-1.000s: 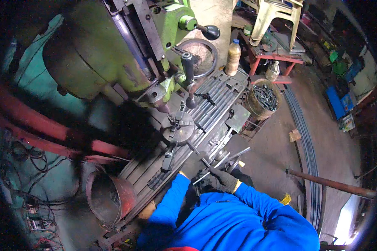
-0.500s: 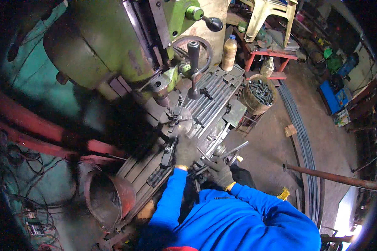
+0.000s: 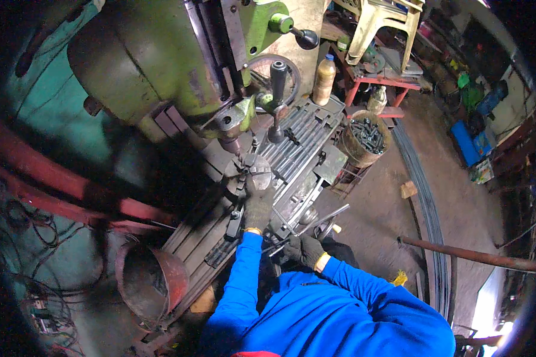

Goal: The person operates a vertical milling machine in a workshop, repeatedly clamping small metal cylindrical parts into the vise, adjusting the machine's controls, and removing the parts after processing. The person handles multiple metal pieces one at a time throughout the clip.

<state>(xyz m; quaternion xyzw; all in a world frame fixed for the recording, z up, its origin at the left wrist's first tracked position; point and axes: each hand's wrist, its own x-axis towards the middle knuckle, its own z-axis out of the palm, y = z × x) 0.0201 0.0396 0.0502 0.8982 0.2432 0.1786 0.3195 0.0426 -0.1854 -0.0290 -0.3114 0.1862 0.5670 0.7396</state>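
My left hand [image 3: 259,205], in a dark knitted glove, reaches up to the near side of a round jawed chuck [image 3: 260,169] on the machine table [image 3: 187,229]. Its fingers are drawn together at the chuck's jaws; whatever lies between them is hidden. Just above the chuck, the spindle nose [image 3: 233,144] of a green drilling or milling machine [image 3: 131,65] points down. Lower and to the right, my gloved right hand [image 3: 307,251] is closed around a thin bent metal rod [image 3: 284,221] near the table's front edge.
Metal bars [image 3: 298,143] lie along the table's far end beside a bottle of brownish liquid [image 3: 324,80]. A bucket of metal parts [image 3: 368,141] stands to the right. Long rods [image 3: 432,208] lie on the floor. A reddish bucket [image 3: 152,279] stands left; a rusty pipe [image 3: 467,253] juts in right.
My left hand has moved up and away from the rod to the chuck. My right hand has shifted slightly down and left, still by the rod.
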